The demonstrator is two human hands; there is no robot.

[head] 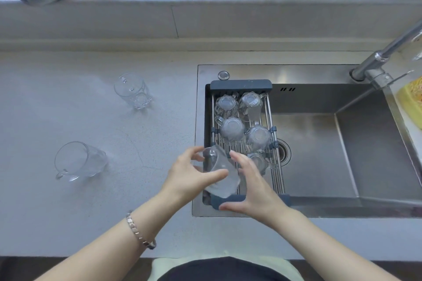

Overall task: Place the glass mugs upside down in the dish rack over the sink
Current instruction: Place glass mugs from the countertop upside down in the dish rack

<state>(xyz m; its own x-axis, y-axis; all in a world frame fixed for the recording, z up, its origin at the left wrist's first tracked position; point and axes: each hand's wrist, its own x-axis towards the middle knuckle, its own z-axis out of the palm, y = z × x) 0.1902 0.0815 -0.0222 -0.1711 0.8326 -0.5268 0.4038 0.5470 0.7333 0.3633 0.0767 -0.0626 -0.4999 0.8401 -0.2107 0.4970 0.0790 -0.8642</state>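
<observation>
Left hand (189, 175) is wrapped round a tilted mug (217, 173) at the rack's (241, 84) six o'clock end; right hand (251, 187), spread, grips nothing. Inverting and seating it comes next. Two mugs (133, 90) wait at nine o'clock.

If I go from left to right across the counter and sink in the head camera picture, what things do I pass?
Tipped mug → upright mug → left hand holding a mug → right hand → sink drain → faucet → yellow board.
</observation>
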